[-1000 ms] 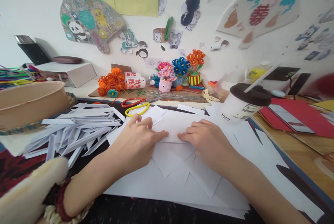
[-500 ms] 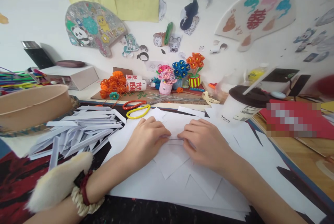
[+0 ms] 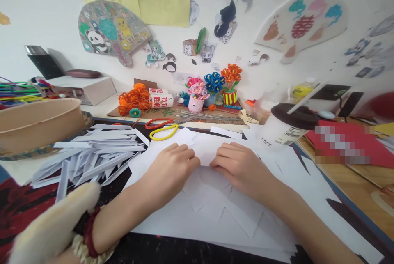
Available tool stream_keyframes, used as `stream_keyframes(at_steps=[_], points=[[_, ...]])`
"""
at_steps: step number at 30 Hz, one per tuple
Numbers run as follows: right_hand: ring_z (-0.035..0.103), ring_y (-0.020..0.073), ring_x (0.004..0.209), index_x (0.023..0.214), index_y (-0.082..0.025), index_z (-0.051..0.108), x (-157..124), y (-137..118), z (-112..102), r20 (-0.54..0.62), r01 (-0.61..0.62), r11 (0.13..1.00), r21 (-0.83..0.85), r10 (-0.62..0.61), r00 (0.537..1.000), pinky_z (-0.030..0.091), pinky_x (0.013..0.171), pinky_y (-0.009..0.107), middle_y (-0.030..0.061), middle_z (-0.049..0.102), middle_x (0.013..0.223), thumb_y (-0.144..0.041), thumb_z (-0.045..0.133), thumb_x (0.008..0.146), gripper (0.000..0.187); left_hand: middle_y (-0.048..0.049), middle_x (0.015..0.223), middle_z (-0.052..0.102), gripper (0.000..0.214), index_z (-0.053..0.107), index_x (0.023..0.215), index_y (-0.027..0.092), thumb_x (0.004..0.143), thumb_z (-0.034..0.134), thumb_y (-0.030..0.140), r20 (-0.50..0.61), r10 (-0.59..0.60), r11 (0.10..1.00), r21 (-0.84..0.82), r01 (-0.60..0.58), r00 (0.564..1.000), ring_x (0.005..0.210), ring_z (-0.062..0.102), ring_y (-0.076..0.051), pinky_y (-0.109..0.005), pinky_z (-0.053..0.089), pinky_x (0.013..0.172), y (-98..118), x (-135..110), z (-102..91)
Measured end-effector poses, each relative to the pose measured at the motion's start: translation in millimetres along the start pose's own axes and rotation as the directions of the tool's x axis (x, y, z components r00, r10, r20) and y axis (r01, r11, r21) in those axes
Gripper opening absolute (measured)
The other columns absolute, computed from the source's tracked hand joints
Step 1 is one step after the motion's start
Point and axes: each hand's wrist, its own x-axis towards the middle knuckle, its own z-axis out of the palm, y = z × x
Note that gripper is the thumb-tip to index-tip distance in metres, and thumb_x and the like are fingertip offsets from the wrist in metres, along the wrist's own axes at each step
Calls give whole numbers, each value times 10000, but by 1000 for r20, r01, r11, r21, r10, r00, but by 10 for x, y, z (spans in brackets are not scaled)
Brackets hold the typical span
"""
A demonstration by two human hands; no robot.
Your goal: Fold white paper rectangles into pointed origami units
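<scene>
A small piece of white paper [image 3: 205, 151] is pinched between my two hands above the white sheets. My left hand [image 3: 177, 165] grips its left end with fingers curled and thumb pressed in. At the right end, my right hand [image 3: 234, 161] closes on it the same way. Beneath them lie large white paper sheets [image 3: 172, 221] with several loose cut pieces on top. To the left rests a heap of folded white paper strips [image 3: 95, 155]. Scissors with one red and one yellow handle [image 3: 163, 132] lie just beyond my left hand.
A lidded cup with a straw [image 3: 286, 126] stands right of my right hand. A round tan container [image 3: 40, 122] is at the left. Behind are flower pots [image 3: 195, 103] and orange flowers [image 3: 135, 99]. A red packet [image 3: 351, 143] lies at the right.
Both hands have stayed on the paper and closed more tightly around its ends, moving slightly downward. The fold line seen between them earlier no longer shows. The left forearm has shifted slightly left.
</scene>
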Motion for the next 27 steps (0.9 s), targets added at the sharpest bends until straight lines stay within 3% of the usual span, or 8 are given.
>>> stream_keyframes(at_steps=[3, 9, 14, 18, 22, 27], points=[[472, 161, 647, 761, -138, 675, -20, 13, -21, 15, 40, 999, -5, -40, 999, 322, 595, 292, 19, 561, 664, -19, 511, 865, 228, -19, 742, 591, 130, 619, 802, 165, 862, 552, 72, 17, 152, 974, 165, -153, 988, 674, 506, -197, -343, 343, 593, -14, -36, -30], [435, 149, 615, 684, -152, 657, -35, 17, -37, 35, 78, 997, -6, -78, 996, 313, 570, 284, 7, 532, 666, -120, 624, 852, 174, -11, 741, 571, 98, 596, 792, 169, 885, 573, 149, 48, 222, 948, 222, -227, 974, 698, 520, -202, -343, 329, 572, -37, -63, -58], [478, 161, 652, 723, -143, 655, -35, 25, -20, 41, 72, 997, -15, -71, 997, 352, 588, 288, 23, 572, 713, -113, 607, 873, 160, -26, 753, 567, 125, 571, 763, 149, 873, 556, 92, 56, 223, 953, 199, -230, 973, 660, 496, -182, -326, 337, 562, 8, -55, -69], [522, 172, 685, 769, -127, 646, -3, -16, -15, 38, 41, 999, -4, -41, 998, 385, 610, 295, 35, 596, 735, -60, 530, 899, 187, -33, 736, 553, 194, 554, 753, 145, 914, 463, 86, -23, 218, 947, 245, -206, 976, 663, 480, -182, -325, 325, 566, 11, -29, -18], [514, 161, 640, 776, -125, 622, 39, -116, 2, 3, -25, 998, 59, 25, 1000, 390, 584, 290, 29, 581, 713, -91, 508, 917, 185, -24, 743, 560, 206, 555, 772, 150, 953, 463, 185, -91, 102, 989, 116, -92, 991, 678, 477, -174, -314, 345, 598, 9, -10, 32], [547, 157, 661, 828, -139, 627, 21, -174, 48, -10, -68, 977, 201, 72, 997, 421, 618, 283, 35, 613, 739, -135, 488, 948, 183, -13, 703, 539, 245, 524, 693, 152, 935, 485, 149, -132, 65, 998, 8, -64, 989, 630, 438, -155, -295, 305, 553, 49, -25, 31]])
